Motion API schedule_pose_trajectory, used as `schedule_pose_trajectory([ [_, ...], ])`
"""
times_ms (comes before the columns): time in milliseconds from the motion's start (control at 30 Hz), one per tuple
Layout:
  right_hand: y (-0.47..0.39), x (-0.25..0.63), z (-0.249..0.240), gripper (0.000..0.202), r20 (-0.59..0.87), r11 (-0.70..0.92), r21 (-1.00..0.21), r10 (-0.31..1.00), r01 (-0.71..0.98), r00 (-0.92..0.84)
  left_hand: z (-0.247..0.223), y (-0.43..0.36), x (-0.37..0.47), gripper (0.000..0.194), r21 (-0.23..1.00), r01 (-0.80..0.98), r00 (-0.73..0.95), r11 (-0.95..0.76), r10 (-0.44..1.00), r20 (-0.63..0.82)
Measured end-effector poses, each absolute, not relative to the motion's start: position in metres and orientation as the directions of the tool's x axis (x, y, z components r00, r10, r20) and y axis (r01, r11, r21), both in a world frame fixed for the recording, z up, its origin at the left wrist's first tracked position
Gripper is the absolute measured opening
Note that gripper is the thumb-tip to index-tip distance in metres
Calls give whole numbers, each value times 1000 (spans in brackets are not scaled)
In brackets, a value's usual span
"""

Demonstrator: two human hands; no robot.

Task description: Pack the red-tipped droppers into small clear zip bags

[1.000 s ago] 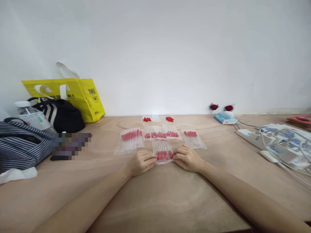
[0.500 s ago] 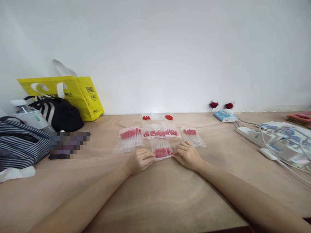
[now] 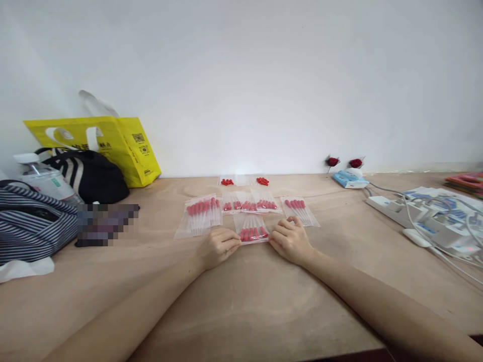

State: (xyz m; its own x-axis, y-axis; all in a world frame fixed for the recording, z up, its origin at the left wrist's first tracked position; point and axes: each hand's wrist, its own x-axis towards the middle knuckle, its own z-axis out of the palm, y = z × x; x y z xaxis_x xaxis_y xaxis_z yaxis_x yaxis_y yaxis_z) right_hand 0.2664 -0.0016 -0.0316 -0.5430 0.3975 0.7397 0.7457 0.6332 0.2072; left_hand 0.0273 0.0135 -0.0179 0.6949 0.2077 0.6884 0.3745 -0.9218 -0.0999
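Observation:
A clear plastic zip bag (image 3: 249, 222) lies in front of me on the table, holding several thin clear stems with red bulb ends, like droppers. My left hand (image 3: 219, 247) pinches the near left corner of its edge. At the near right corner, my right hand (image 3: 290, 241) has its fingers closed on the same edge. The red ends sit close to that edge, between my hands. More filled bags surround it: a left stack (image 3: 199, 216), a middle row (image 3: 249, 203) just beyond, and a right bag (image 3: 300, 211) past my right hand.
Two small groups of red bulbs (image 3: 263, 181) in clear bags lie by the wall. On the left stand a yellow bag (image 3: 128, 151), a black bag (image 3: 96, 176), a bottle (image 3: 49, 181) and a striped pouch (image 3: 37, 221). Power strips (image 3: 433, 226) with cables and a tissue pack (image 3: 349, 179) are right.
Almost nothing differs. Both hands keep their pinch on the bag's near corners, and the bag's near edge sits slightly higher in the view.

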Motion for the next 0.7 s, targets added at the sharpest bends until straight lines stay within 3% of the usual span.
schedule_pose_trajectory([
  [133,-6,246,-28,11,731,663,199,389,721,-560,-19,14,28,16,-131,394,696,-910,202,689],
  [333,-4,216,-29,19,720,712,248,317,656,-617,-17,13,29,19,-173,400,727,-900,196,658],
  [700,-2,219,-27,20,657,686,325,332,652,-677,-13,12,31,19,-201,352,724,-914,130,678],
])
